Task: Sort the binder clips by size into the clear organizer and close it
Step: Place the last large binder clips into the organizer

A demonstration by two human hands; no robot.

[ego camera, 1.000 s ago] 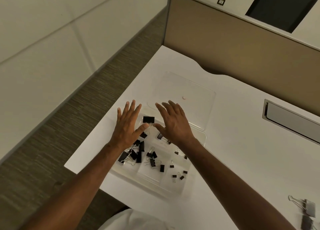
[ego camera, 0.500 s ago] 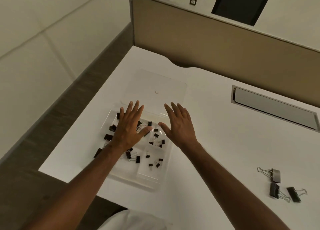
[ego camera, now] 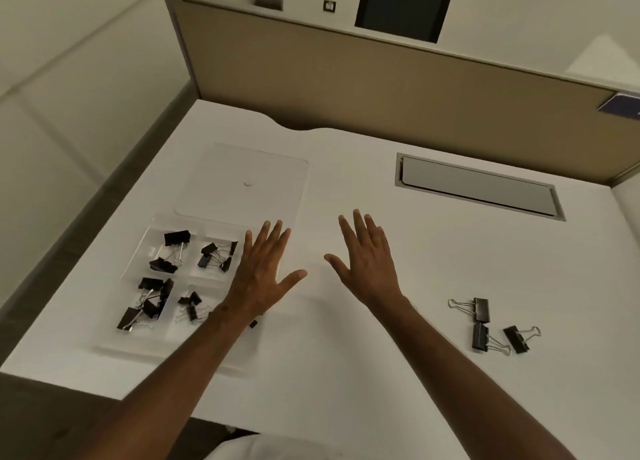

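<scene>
The binder clips (ego camera: 162, 286) lie mostly in the clear organizer (ego camera: 138, 272), which sits near the left front corner of the white bench (ego camera: 381, 373). Its lid (ego camera: 246, 182) is swung back flat on the bench behind it. Big black clips fill the two left compartments, one at the back (ego camera: 171, 251) and one at the front (ego camera: 147, 303); smaller ones sit in the middle compartments, back (ego camera: 216, 255) and front (ego camera: 190, 305). One tiny clip (ego camera: 253, 324) peeps out just under the left wrist. The left hand (ego camera: 263, 276) is spread flat, fingers straight and fanned, thumb out, over the right side of the organizer; its grip has hold of nothing, and I cannot tell whether the palm touches the plastic. The right hand (ego camera: 367, 262) is likewise spread wide over bare bench just to the right of the organizer, its grip slack and empty. Well apart on the right, three large clips (ego camera: 491, 328) lie loose on the bench, wire handles sticking out, two almost touching and the third just beside them. Farther back a grey hatch (ego camera: 478, 186) is set into the bench, and a tan partition (ego camera: 381, 89) stands along the far edge.
</scene>
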